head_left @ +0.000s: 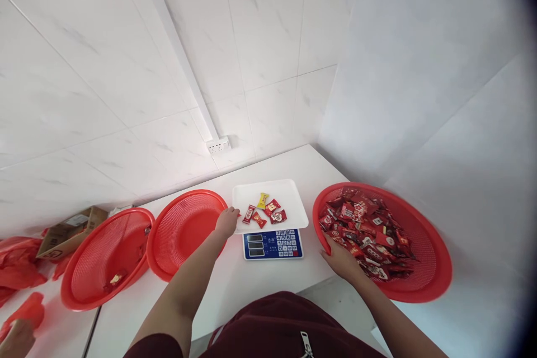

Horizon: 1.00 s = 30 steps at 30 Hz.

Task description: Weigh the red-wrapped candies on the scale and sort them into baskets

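My left hand (pixel 227 222) is closed at the left edge of the white scale tray (pixel 297 201), with a bit of red wrapper showing at its fingertips. Several small wrapped sweets lie on the tray, among them a yellow one (pixel 262 200) and a red one (pixel 278 216). Below the tray is the blue keypad panel of the digital scale (pixel 272 244). My right hand (pixel 339 257) grips the near left rim of a red plastic basket (pixel 436 268), its fingers partly hidden. Many red-wrapped sweets (pixel 369 229) fill that basket.
Left of the scale stands another red basket (pixel 184 232), beside a tilted one (pixel 104 257) with a few sweets. A cardboard box (pixel 73 232) and red plastic bags (pixel 19 263) lie farther left. Another person's hand (pixel 19 335) holds red plastic. A wall socket (pixel 218 145) is behind.
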Available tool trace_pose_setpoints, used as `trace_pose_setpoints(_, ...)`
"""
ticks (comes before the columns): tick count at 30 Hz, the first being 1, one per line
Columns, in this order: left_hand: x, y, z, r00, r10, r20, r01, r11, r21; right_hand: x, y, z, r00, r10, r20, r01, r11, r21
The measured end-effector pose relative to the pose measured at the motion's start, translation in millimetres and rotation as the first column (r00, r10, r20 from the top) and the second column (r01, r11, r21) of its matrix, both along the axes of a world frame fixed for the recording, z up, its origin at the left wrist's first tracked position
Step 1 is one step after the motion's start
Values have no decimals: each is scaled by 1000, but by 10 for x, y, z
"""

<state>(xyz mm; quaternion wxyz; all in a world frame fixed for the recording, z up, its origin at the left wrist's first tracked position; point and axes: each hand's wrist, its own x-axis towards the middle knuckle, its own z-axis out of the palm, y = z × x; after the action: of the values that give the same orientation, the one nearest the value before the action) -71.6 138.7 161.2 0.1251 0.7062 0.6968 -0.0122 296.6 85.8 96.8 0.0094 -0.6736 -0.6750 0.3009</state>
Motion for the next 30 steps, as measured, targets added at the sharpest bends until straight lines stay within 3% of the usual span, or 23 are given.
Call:
trace_pose_setpoints(3, -75, -72, 92, 994, 102, 32, -104, 992, 78, 12, 4, -22, 1000, 4, -19, -4, 1000, 2)
trace_pose_setpoints(8, -181, -182, 212, 948, 316, 17, -313, 929, 199, 31, 4, -74, 999, 13, -32, -12, 999, 35)
trace_pose_setpoints(10, -97, -182, 182, 956, 293, 16, -291, 939, 181, 32, 4, -89, 1000, 11, -26, -10, 999, 39)
trace_pose_setpoints(14, 294, -90, 0, 991, 124, 58, -128, 989, 67, 22, 6, -65, 1000, 3, -17, -3, 1000, 22)
trace_pose_setpoints(18, 543, 18, -124, 991, 107, 83, -105, 994, -28, 3, 3, 23, 1000, -2, -10, 2, 1000, -9)
trace_pose_setpoints(21, 432, 34, -64, 986, 150, 79, -148, 989, -29, -6, -3, 80, 1000, -9, -11, 8, 1000, -14)
trace_pose_setpoints(27, -38, -130, 220, 950, 312, -8, -309, 943, 126, 4, -2, 62, 999, 1, -49, -1, 1000, -1)
trace_pose_setpoints(30, 56, -174, 191, 971, 236, -31, -230, 964, 134, 16, 4, 11, 999, 3, -51, -3, 1000, 14)
